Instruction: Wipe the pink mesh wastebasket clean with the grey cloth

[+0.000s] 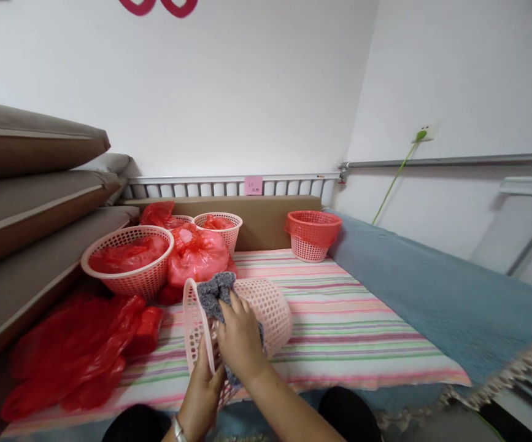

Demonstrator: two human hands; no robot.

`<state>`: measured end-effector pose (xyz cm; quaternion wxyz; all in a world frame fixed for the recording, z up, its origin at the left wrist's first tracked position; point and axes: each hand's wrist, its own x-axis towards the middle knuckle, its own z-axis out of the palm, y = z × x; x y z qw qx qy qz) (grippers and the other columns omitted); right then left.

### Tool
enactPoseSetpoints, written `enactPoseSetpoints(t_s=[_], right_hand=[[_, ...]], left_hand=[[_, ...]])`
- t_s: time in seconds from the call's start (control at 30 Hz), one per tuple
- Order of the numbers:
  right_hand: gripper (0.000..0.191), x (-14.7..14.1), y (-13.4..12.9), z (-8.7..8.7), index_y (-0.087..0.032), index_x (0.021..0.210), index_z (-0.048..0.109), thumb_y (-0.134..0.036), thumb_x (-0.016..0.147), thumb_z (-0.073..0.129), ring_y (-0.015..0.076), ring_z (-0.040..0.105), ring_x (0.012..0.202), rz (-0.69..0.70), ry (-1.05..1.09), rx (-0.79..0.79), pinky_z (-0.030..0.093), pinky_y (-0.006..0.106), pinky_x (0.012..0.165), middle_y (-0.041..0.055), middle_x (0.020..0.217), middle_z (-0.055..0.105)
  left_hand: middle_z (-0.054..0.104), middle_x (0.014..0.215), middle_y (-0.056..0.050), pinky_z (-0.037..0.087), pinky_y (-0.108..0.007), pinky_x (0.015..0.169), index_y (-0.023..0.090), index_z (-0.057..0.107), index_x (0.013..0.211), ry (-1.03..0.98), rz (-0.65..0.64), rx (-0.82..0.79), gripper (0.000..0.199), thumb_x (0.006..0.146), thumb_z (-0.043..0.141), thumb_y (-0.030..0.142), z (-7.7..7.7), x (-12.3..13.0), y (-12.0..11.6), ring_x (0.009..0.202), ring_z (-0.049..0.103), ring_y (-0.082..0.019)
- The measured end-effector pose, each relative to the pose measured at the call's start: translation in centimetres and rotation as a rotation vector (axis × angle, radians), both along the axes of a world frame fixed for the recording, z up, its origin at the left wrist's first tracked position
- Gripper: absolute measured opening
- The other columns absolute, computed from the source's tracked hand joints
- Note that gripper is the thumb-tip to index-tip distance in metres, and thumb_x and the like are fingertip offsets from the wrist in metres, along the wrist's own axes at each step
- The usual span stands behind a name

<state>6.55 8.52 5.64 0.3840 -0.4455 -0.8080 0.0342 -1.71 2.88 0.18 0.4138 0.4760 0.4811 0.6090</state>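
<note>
A person seated at a striped cloth point(353, 325) steadies a pale pink perforated plastic basket point(266, 307), tipped on its side, mouth to the left. The left hand point(204, 390), a silvery band at its wrist, pinches the rim between thumb and fingers, while the right hand point(242, 337) grips a fuzzy gray rag point(216, 294), pressing it against the basket's outer wall. Behind, a bulging red plastic bag point(199, 255) sits beside a bag-lined basket point(130, 261); farther right, a red-topped basket point(314, 236) stands upright.
</note>
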Motion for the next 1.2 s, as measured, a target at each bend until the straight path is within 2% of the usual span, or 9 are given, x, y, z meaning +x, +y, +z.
enactPoseSetpoints(t_s=[0.13,0.33,0.53,0.63,0.73,0.83,0.93,1.07,1.2], right_hand=[[0.044,3.1,3.5,-1.6,-0.019,0.12,0.056,-0.01,0.078,0.046,0.0235,0.041,0.119,-0.152,-0.062,-0.011,0.032,0.034,0.1,0.0092,0.133,0.047],[0.04,9.0,8.4,-4.0,-0.014,0.12,0.057,-0.015,0.082,0.044,0.025,0.05,0.109,-0.497,-0.112,-0.192,0.037,0.032,0.09,0.0144,0.127,0.052],[0.04,9.9,8.7,-4.4,-0.017,0.121,0.056,-0.018,0.084,0.042,0.0232,0.051,0.105,-0.499,-0.069,-0.224,0.038,0.028,0.086,0.0101,0.122,0.055],[0.038,9.9,8.8,-4.4,-0.017,0.12,0.057,-0.019,0.084,0.043,0.0222,0.053,0.101,-0.505,-0.061,-0.25,0.037,0.027,0.085,0.0092,0.119,0.057],[0.038,9.8,8.6,-4.7,-0.015,0.12,0.057,-0.017,0.085,0.043,0.0227,0.051,0.104,-0.504,-0.075,-0.216,0.036,0.028,0.087,0.0115,0.12,0.056],[0.039,9.8,8.2,-5.0,-0.015,0.122,0.055,-0.016,0.085,0.043,0.0225,0.051,0.105,-0.505,-0.086,-0.174,0.036,0.028,0.088,0.0117,0.123,0.054],[0.038,9.9,7.9,-5.3,-0.015,0.122,0.055,-0.018,0.086,0.042,0.0226,0.051,0.105,-0.506,-0.091,-0.167,0.036,0.029,0.089,0.0113,0.124,0.054],[0.038,9.6,7.5,-4.9,-0.015,0.121,0.056,-0.018,0.085,0.043,0.0239,0.051,0.105,-0.515,-0.097,-0.183,0.037,0.031,0.089,0.0124,0.123,0.053],[0.037,6.7,5.5,-3.2,-0.016,0.118,0.059,-0.021,0.083,0.047,0.026,0.047,0.113,-0.415,-0.059,-0.155,0.035,0.034,0.096,0.0126,0.127,0.052]], left_hand=[[0.042,0.139,-0.022,0.049,-0.045,0.088,0.02,0.004,0.144,-0.174,-0.079,-0.099,0.087,0.079,0.056,0.048,-0.9,0.0,-0.3,0.117,0.053,-0.034],[0.045,0.137,-0.02,0.05,-0.039,0.088,0.027,0.004,0.143,-0.2,-0.119,-0.094,0.09,0.077,0.061,0.051,-1.8,0.0,-0.5,0.114,0.057,-0.031],[0.041,0.138,-0.021,0.044,-0.042,0.096,0.023,0.007,0.142,-0.147,-0.152,-0.066,0.086,0.078,0.058,0.051,-2.9,-0.4,-0.4,0.124,0.048,-0.032],[0.042,0.138,-0.021,0.042,-0.043,0.098,0.023,0.009,0.142,-0.117,-0.141,-0.056,0.084,0.079,0.06,0.045,-2.6,-0.5,-0.6,0.127,0.044,-0.032],[0.048,0.135,-0.019,0.046,-0.042,0.093,0.024,0.012,0.142,-0.157,-0.145,-0.095,0.084,0.077,0.063,0.038,-0.6,-0.5,-0.4,0.116,0.055,-0.031],[0.047,0.137,-0.015,0.05,-0.041,0.087,0.027,0.018,0.141,-0.205,-0.104,-0.081,0.078,0.077,0.062,0.032,2.1,-0.4,0.2,0.114,0.056,-0.03],[0.041,0.139,-0.021,0.054,-0.04,0.078,0.022,0.016,0.141,-0.202,-0.069,-0.1,0.078,0.077,0.06,0.031,3.5,-0.4,0.9,0.109,0.059,-0.032],[0.036,0.141,-0.022,0.054,-0.04,0.078,0.022,0.01,0.141,-0.242,-0.092,-0.115,0.077,0.08,0.056,0.032,2.7,-0.3,0.8,0.109,0.059,-0.031],[0.036,0.143,-0.02,0.052,-0.043,0.085,0.023,0.008,0.141,-0.255,-0.086,-0.123,0.08,0.079,0.057,0.033,1.9,-0.1,0.4,0.115,0.056,-0.031]])
